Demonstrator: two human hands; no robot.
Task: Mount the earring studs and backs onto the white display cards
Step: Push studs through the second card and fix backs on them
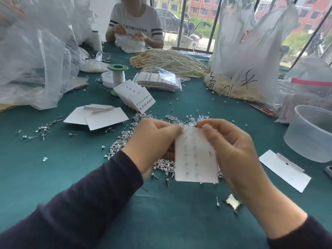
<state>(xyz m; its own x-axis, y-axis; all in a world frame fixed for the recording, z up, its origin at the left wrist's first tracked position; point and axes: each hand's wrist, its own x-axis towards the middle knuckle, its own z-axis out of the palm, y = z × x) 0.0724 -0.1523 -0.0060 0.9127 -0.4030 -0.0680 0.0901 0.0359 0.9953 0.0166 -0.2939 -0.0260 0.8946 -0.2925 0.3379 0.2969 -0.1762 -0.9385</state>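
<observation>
I hold a white display card (195,159) upright over the green table, its back toward me, with two columns of clear backs on it. My left hand (154,142) grips its left edge, fingers curled by the top corner. My right hand (231,144) grips the right edge and pinches near the top. A pile of loose silver earring studs (125,139) lies under and behind the card. A fanned stack of filled cards (136,97) sits farther back. Blank cards (100,117) lie to the left, and another blank card (285,169) to the right.
A clear plastic tub (312,132) stands at the right edge. Large plastic bags (36,56) crowd the left, and another bag (251,56) the right. Pearl strands (170,62), a thread spool (118,74) and bagged cards (158,81) lie behind. A person (136,24) works across the table.
</observation>
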